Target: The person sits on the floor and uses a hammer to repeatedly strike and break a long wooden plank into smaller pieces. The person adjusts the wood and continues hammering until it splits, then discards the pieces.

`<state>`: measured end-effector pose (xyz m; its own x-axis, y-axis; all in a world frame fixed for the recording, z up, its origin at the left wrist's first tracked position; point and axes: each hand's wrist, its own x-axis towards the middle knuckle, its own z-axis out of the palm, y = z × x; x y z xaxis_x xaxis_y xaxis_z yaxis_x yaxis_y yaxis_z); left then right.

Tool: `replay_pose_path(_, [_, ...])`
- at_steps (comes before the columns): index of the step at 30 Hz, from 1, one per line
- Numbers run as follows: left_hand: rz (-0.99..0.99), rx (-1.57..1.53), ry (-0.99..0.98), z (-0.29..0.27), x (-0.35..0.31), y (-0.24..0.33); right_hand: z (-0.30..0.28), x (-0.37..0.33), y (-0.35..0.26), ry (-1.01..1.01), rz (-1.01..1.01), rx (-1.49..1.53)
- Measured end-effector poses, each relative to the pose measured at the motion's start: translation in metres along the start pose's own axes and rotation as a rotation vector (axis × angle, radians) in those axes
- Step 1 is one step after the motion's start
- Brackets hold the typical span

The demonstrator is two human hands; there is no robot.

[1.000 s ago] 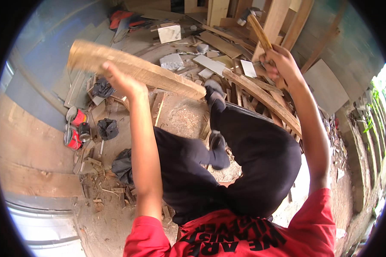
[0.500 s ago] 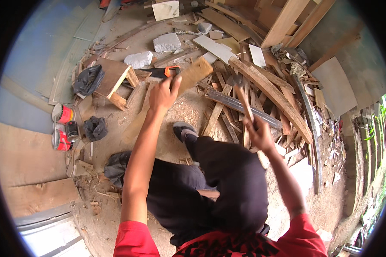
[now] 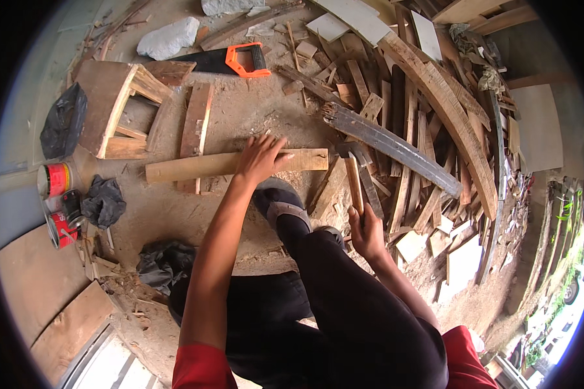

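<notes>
The long wooden plank [image 3: 233,165] lay flat on the sawdust-strewn floor [image 3: 253,117], and it serves here as the landmark. The left hand [image 3: 261,157] pressed down on it right of its middle, palm flat, fingers spread wide across the top face, the arm reaching straight out from the shoulder. The right hand [image 3: 366,232] was closed round the wooden handle of a hammer [image 3: 353,170], whose dark metal head sat just beyond the plank's right end, close to it; whether it touched the wood cannot be told. The right elbow was bent and tucked near the knee, the wrist cocked upward.

To do this well, the judgement is that the pressing hand should have stayed well back from the plank's right end, with weight kept over the palm so the wood could not skid in the loose sawdust. The sandalled foot [image 3: 280,202] just below the plank could have helped brace it.

Above the plank lay a handsaw with an orange handle [image 3: 232,60]; to its upper left stood a small wooden stool frame [image 3: 118,110]; to its right spread a heap of curved offcuts [image 3: 428,129]; to its left stood red tins [image 3: 56,180].
</notes>
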<state>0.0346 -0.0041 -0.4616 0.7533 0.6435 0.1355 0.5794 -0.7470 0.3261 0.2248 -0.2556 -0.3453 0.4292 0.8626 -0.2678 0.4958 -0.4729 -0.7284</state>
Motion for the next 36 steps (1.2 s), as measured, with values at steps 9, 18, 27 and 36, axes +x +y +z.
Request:
replay_pose_path(9, [0.072,0.009,-0.159,0.007,-0.004,0.0,0.01,0.009,0.021,-0.046,0.073,-0.046])
replay_pose_path(18, [0.044,-0.032,-0.043,0.014,-0.002,-0.002,0.03,0.011,0.031,-0.057,0.068,-0.071])
replay_pose_path(27, [0.069,-0.036,0.007,0.017,0.0,-0.003,0.042,0.015,0.03,0.012,0.128,0.009])
replay_pose_path(36, [0.024,-0.027,-0.131,0.015,0.002,-0.002,0.042,0.014,0.033,-0.005,0.145,0.026])
